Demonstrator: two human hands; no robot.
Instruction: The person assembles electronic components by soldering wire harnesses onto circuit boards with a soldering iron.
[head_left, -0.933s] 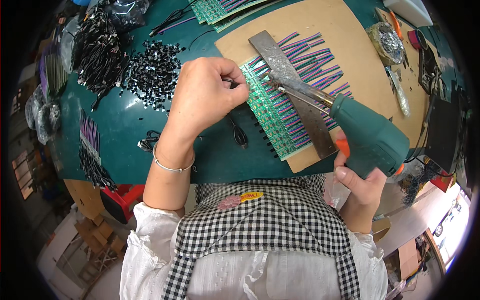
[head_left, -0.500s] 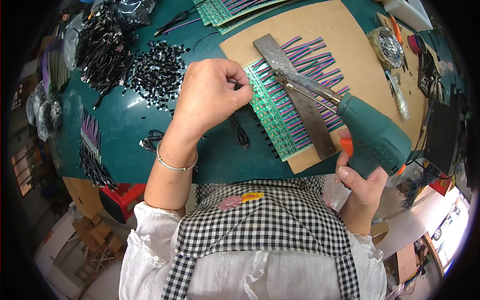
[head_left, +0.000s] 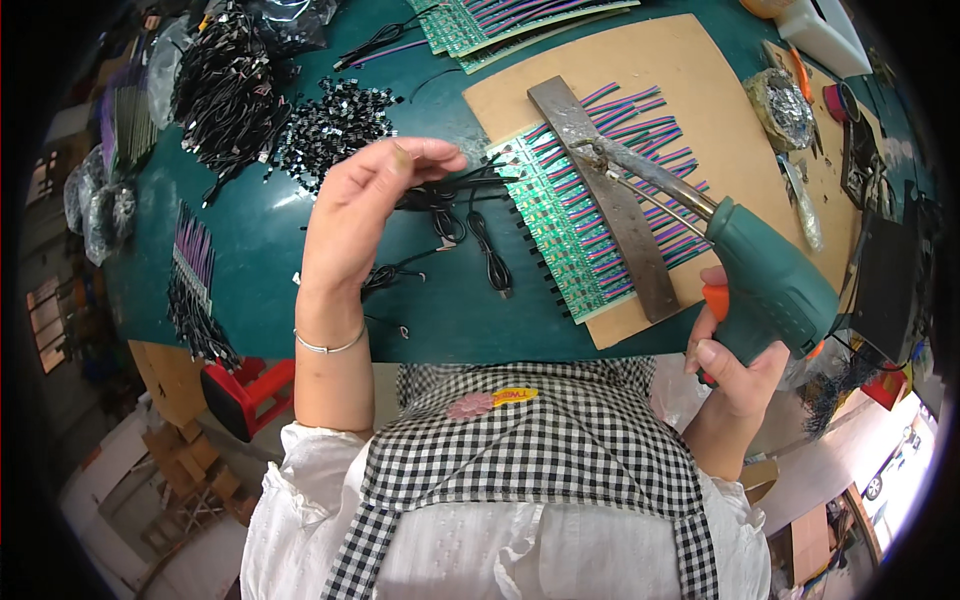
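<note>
Fairly bright, even light reaches the worktop, leaving a pale glare patch at left; the nozzle glints. An opening at lower right is overexposed. Dim outer edges bend into black.

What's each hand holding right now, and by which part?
Right hand: the green soldering gun, by its handle. Left hand: near black cables; whether it grips one cannot be told.
</note>
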